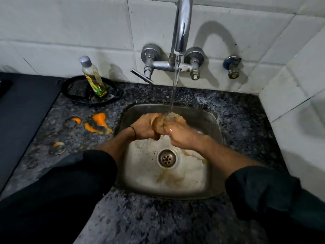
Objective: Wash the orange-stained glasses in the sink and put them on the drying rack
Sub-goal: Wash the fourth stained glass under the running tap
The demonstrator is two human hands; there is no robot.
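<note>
Over the back half of the sink (213,138), a glass (165,123) sits under the tap stream (174,92), mouth up, long axis near vertical. Left hand (144,127) and right hand (179,134) both clamp it, one per side, equally near. No drying rack is visible.
</note>
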